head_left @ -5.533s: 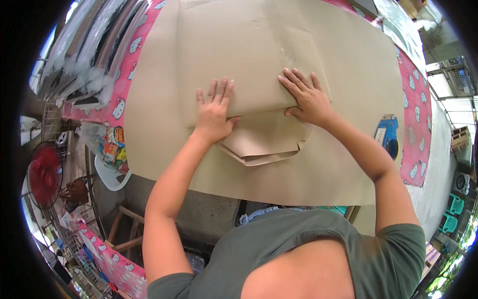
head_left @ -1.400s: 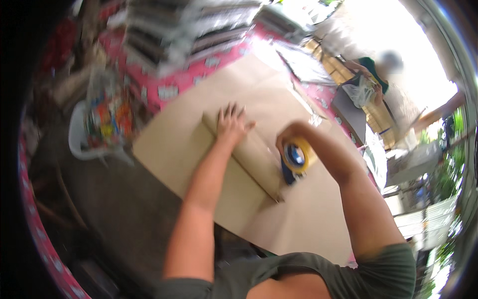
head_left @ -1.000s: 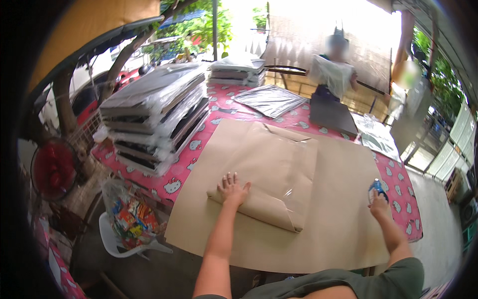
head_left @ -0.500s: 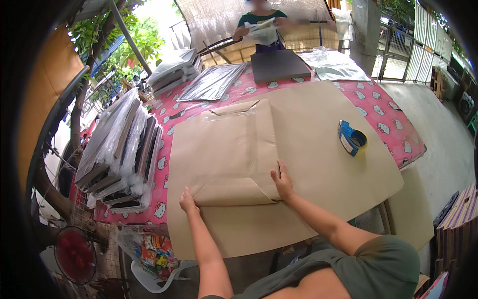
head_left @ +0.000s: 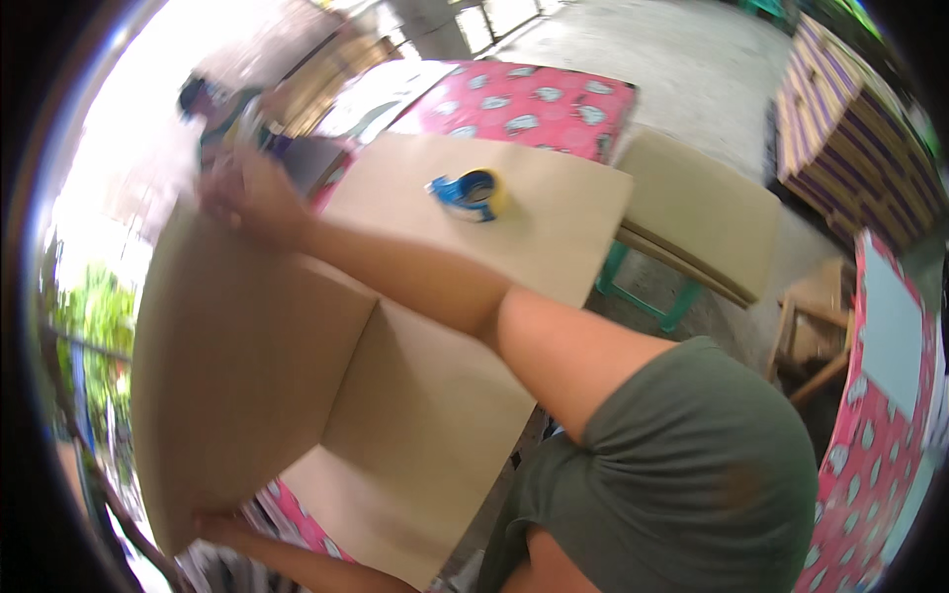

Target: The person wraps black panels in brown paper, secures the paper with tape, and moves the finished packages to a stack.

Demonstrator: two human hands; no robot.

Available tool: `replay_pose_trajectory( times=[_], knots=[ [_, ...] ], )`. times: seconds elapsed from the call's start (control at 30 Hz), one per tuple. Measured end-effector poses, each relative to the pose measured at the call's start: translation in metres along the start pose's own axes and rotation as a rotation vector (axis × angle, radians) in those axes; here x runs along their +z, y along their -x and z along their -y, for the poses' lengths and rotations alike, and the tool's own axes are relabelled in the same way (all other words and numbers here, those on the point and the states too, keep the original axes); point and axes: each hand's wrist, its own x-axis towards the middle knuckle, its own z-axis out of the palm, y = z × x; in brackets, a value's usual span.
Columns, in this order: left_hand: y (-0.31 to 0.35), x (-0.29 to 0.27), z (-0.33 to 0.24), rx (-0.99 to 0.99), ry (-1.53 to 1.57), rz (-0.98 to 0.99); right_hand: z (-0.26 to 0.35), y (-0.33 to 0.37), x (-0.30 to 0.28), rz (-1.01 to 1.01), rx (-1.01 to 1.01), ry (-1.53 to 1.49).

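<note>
A large flat package wrapped in brown paper (head_left: 247,356) is tilted up steeply on my left, its lower edge against the brown sheet (head_left: 425,385) spread over the table. My right hand (head_left: 247,198), smeared by motion, grips the package's far upper corner. At the near lower corner my left hand (head_left: 213,526) holds on too, its fingers mostly hidden. A blue tape dispenser (head_left: 470,195) with a yellowish roll lies on the brown sheet, beyond my right forearm.
The table's pink patterned cover (head_left: 514,104) shows at the far side. Across it stands a person in a green top (head_left: 227,119), next to a dark flat panel (head_left: 308,163). A brown-topped stack (head_left: 692,212) rests on a green stool (head_left: 643,296) at the right, near striped cardboard (head_left: 840,128).
The package, flat on the sheet before, is now raised on edge at the left. Both hands moved left with it, the right one upward and away. My view has swung to the right.
</note>
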Motion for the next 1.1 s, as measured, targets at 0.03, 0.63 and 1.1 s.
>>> replay_pose_trajectory(
  times=[0.03, 0.63, 1.1],
  knots=[
    [0.004, -0.004, 0.008, -0.029, -0.036, -0.012, -0.021, 0.02, -0.022, -0.044, -0.186, 0.085],
    [0.153, 0.264, -0.007, -0.173, 0.332, 0.143, 0.248, -0.028, -0.33, -0.164, 0.562, 0.969],
    [0.509, 0.596, -0.193, -1.458, 0.916, 0.749, 0.51, -0.109, -0.718, -0.113, 0.382, 2.233]
  ],
)
